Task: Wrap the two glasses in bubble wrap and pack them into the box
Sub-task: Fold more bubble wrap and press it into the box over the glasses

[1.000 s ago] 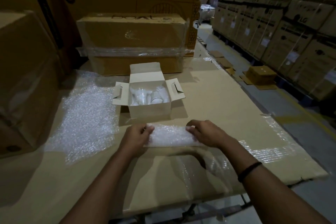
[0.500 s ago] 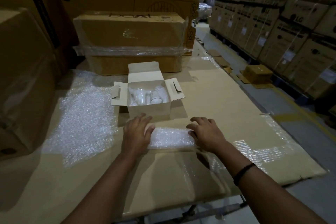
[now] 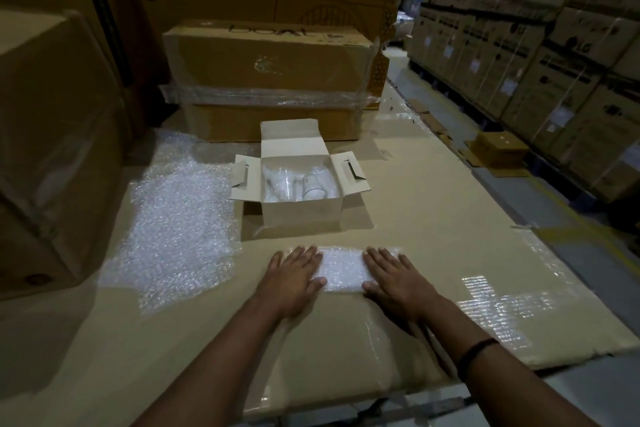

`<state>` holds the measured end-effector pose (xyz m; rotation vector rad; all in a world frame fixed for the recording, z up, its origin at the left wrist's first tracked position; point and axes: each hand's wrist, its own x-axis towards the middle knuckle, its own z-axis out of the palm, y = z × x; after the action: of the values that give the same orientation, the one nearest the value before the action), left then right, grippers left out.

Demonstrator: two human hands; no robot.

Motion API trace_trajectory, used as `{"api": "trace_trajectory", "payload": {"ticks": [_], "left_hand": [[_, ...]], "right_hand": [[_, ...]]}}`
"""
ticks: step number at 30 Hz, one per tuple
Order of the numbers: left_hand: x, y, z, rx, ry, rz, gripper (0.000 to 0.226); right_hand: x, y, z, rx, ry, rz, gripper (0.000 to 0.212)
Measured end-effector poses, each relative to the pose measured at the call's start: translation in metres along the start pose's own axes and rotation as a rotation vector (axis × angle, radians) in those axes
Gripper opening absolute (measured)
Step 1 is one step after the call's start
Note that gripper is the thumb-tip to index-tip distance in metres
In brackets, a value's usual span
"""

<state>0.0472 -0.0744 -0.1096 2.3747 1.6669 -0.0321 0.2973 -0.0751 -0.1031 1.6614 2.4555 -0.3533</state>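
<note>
A small white box (image 3: 301,211) stands open on the cardboard-covered table, flaps spread. Inside lie two glasses (image 3: 313,185) in bubble wrap, one showing its rim. In front of the box lies a folded piece of bubble wrap (image 3: 343,269). My left hand (image 3: 294,274) presses flat on its left end and my right hand (image 3: 391,274) presses flat on its right end, fingers stretched forward. Neither hand grips anything.
A large loose sheet of bubble wrap (image 3: 176,222) lies left of the box. A taped brown carton (image 3: 270,80) stands behind it, another big carton (image 3: 52,149) at the left. The table's edge (image 3: 588,354) drops to an aisle with stacked cartons on the right.
My hands went from pinching the folded bubble wrap at its ends to lying flat on it, fingers extended, and the piece slid slightly toward the box.
</note>
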Motion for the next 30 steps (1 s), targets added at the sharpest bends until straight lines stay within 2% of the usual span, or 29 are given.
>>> {"api": "trace_trajectory", "payload": {"ticks": [2, 5, 7, 9, 13, 16, 18, 20, 23, 27, 30], "left_hand": [[0.001, -0.002, -0.003, 0.019, 0.021, 0.011, 0.066], [0.001, -0.009, -0.005, 0.036, 0.044, 0.040, 0.092], [-0.001, -0.013, -0.004, 0.039, 0.046, 0.057, 0.095], [-0.003, -0.014, -0.001, -0.002, 0.085, 0.068, 0.087], [-0.007, -0.014, -0.007, -0.061, 0.220, 0.092, 0.063], [-0.009, -0.019, -0.012, -0.108, 0.300, 0.081, 0.033], [-0.011, -0.026, -0.012, -0.260, 0.374, 0.020, 0.026], [-0.013, -0.033, -0.014, -0.400, 0.445, -0.052, 0.027], [-0.018, -0.039, -0.023, -0.473, 0.501, -0.071, 0.035], [-0.013, -0.053, -0.037, -0.409, 0.591, 0.034, 0.035], [0.000, -0.066, -0.047, -0.248, 0.637, 0.083, 0.048]], "right_hand": [[-0.002, 0.002, -0.008, 0.047, -0.022, -0.012, 0.109], [-0.003, 0.008, -0.024, 0.134, -0.005, 0.016, 0.075], [-0.004, 0.010, -0.034, 0.167, -0.035, 0.045, 0.078], [-0.005, 0.007, -0.037, 0.129, -0.059, 0.045, 0.076], [0.001, -0.001, -0.037, 0.072, 0.031, 0.075, 0.062], [0.010, -0.002, -0.039, 0.121, 0.095, 0.043, 0.035], [0.015, -0.005, -0.042, 0.211, 0.168, 0.033, 0.019], [0.022, -0.010, -0.049, 0.321, 0.271, 0.022, 0.020], [0.038, -0.019, -0.066, 0.438, 0.382, -0.010, 0.020], [0.080, -0.024, -0.096, 0.253, 0.484, -0.130, 0.018], [0.116, -0.033, -0.124, 0.009, 0.614, -0.194, 0.024]]}}
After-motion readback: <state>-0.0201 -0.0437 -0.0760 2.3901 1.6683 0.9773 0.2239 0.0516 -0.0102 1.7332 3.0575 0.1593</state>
